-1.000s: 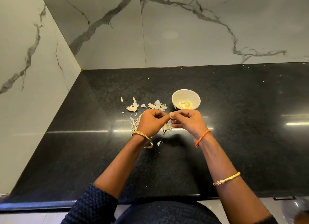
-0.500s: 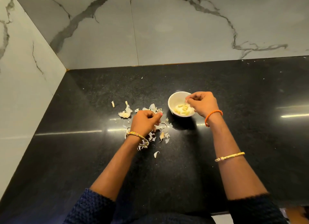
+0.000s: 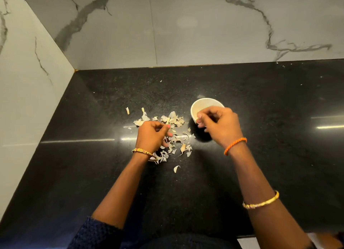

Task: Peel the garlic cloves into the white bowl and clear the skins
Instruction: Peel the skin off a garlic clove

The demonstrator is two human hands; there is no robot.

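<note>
Item: white bowl (image 3: pixel 197 104), small and round, upright on the black worktop (image 3: pixel 279 137), towards the back and a little right of centre. Its near half is covered by the right hand, so any peeled cloves inside are hidden from the head view.

Item: right hand (image 3: pixel 221 126), over the near rim of the bowl, fingers loosely curled. Grip: appears released, with nothing seen between the fingertips, though blur makes this uncertain.

Item: left hand (image 3: pixel 151 136), resting among the skins just left of the bowl. Grip: clenched on a thin pale strip of skin (image 3: pixel 168 120), pinched at thumb and forefinger so that it stands up from the knuckles.

Item: garlic skins (image 3: pixel 173 119), a loose scatter of papery flakes, spread around and partly under the left hand; one curled flake (image 3: pixel 176 168) lies apart, nearer the person. One plumper piece (image 3: pixel 183 148) in the heap may be an unpeeled clove.

Item: marble-patterned wall (image 3: pixel 186 34), behind and to the left.

Risks noted: the right hand could catch the light bowl's rim and tip or slide it. Skins are featherweight, so a quick sweep would scatter flakes or flick some into the bowl. A clove left buried in the heap could be swept away with the waste.
</note>
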